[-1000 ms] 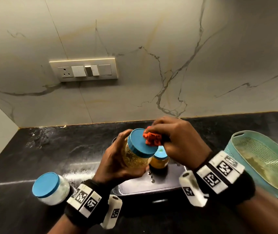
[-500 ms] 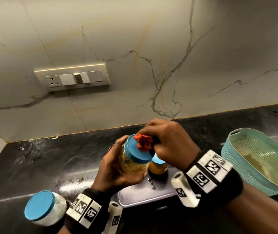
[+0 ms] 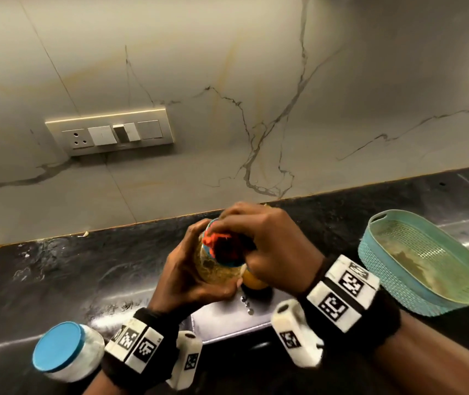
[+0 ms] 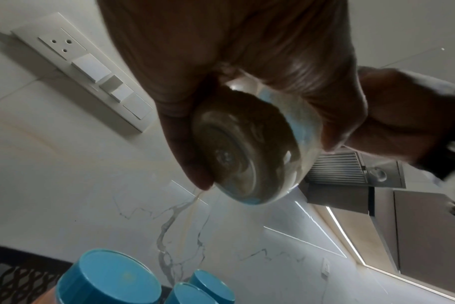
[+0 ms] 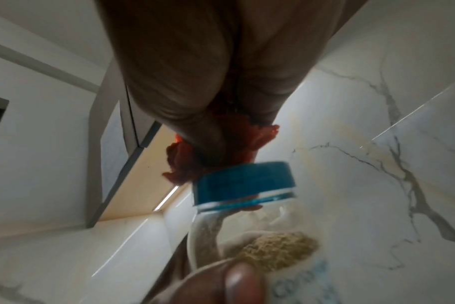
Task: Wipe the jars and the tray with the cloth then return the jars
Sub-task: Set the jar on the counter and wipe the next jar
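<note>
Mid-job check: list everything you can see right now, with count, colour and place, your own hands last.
held jar: one, clear with yellowish contents and blue lid, lifted above the tray
cloth: one, orange-red, bunched on the held jar's lid
small jar: one, amber contents, on the tray, mostly hidden behind the hands
white jar: one, blue lid, on the counter at left
tray: one, silver, on the counter under the hands
basket: one, teal, on the counter at right
switch plate: one, cream, on the wall
left hand: grips the held jar
right hand: presses the cloth to the lid
</note>
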Motion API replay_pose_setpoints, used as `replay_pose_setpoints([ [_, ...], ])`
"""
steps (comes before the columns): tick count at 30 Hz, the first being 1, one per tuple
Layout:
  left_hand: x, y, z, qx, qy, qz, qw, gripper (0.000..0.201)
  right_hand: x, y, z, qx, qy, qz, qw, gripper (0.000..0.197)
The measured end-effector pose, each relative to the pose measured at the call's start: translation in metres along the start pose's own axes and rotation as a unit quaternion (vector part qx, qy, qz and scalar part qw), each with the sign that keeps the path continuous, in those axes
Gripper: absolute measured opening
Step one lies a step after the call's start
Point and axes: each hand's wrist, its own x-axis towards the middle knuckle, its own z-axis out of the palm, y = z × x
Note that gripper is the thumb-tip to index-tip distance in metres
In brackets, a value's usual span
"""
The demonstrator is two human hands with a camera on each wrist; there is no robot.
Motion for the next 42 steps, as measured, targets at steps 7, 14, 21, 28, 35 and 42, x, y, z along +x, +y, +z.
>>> replay_pose_setpoints([
  [7,-0.013,0.011,0.003,0.013,-0.028,0.029,0.999,0.096,-0.015,0.016,-0.016,-0.053,0.030,0.046,0.997,0.033],
  [14,-0.023,0.011,-0.021,-0.008,-0.018,0.025,1.000,0.094,-0.034,-0.031,0.005,0.000,0.008,-0.001,1.000,0.033],
  [21,-0.037,0.022,-0.024,0.035,-0.043,0.021,0.998,0.096,-0.003,-0.040,0.021,-0.047,0.042,0.040,0.997,0.035],
  [28,-0.053,0.013,-0.037,0.001,-0.050,0.011,0.999,0.094,-0.031,-0.042,0.015,-0.049,-0.005,0.044,0.998,0.027],
  [35,-0.026,0.022,-0.027,-0.007,-0.061,0.025,0.998,0.097,-0.001,-0.036,0.015,-0.063,-0.007,-0.006,0.998,0.038],
  [42,0.005,0.030,-0.009,0.034,-0.014,0.047,0.998,0.092,0.002,0.000,-0.028,-0.158,0.000,0.028,0.987,0.036],
])
